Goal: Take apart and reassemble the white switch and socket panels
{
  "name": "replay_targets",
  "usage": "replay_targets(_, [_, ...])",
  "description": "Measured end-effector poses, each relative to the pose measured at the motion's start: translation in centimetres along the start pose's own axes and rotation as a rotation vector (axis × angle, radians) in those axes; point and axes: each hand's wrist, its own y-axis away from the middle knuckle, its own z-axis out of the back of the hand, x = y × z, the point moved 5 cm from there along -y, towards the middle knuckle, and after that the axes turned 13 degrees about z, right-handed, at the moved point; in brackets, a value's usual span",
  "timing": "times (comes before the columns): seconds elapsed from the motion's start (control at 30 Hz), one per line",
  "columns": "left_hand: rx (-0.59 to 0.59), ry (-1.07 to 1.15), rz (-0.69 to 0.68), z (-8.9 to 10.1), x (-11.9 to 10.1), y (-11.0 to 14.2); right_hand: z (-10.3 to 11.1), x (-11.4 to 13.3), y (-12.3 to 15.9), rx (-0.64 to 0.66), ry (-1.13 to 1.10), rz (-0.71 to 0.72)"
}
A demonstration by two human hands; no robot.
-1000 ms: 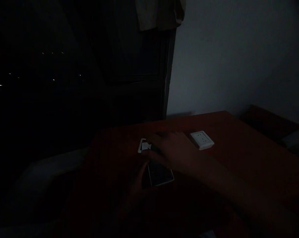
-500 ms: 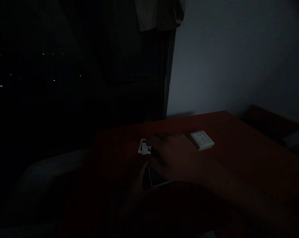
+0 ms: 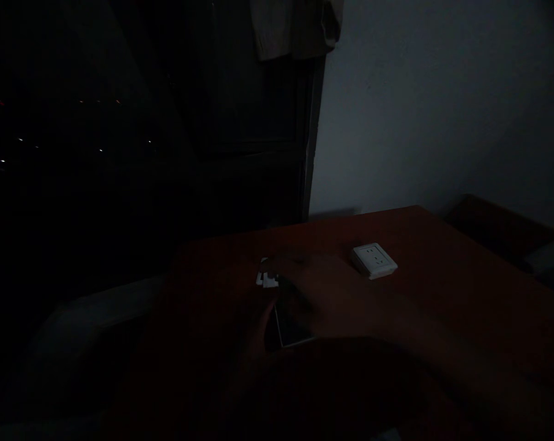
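Observation:
The light is very dim and much detail is lost. My left hand (image 3: 256, 343) is curled round the near left side of a dark square piece with a thin white edge (image 3: 290, 331). My right hand (image 3: 320, 288) reaches over that piece and hides its upper part. At its fingertips is a small white piece (image 3: 270, 282), partly covered by the fingers. Beside and beneath this lies a white frame (image 3: 259, 277) on the table, mostly hidden. A white wall socket (image 3: 374, 260) sits to the right of my right hand.
The reddish-brown table (image 3: 442, 275) stands against a pale wall (image 3: 419, 110) and a dark window (image 3: 97, 122) with small lights. Cloth (image 3: 295, 27) hangs above. A whitish object (image 3: 387, 435) shows at the bottom edge.
My right hand has shifted slightly, and its fingers cover more of the white frame. The small white piece has moved a little toward me. My left hand keeps its place.

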Motion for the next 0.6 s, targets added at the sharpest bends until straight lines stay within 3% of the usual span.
replay_targets(0.17, [0.013,-0.008,-0.029,-0.2,-0.1,-0.1,-0.1,-0.9,-0.1,-0.004,0.173,-0.172])
replay_targets(0.37, [0.019,-0.017,-0.035,-0.3,-0.1,-0.3,-0.2,-0.4,0.1,0.005,-0.010,-0.039])
replay_targets(0.53, [0.001,-0.029,-0.033,0.1,-0.2,-0.1,-0.3,-1.6,0.3,-0.013,0.174,-0.213])
replay_targets(0.6, [-0.008,-0.033,-0.029,0.2,-0.2,-0.1,-0.4,-1.5,0.4,-0.017,0.131,-0.193])
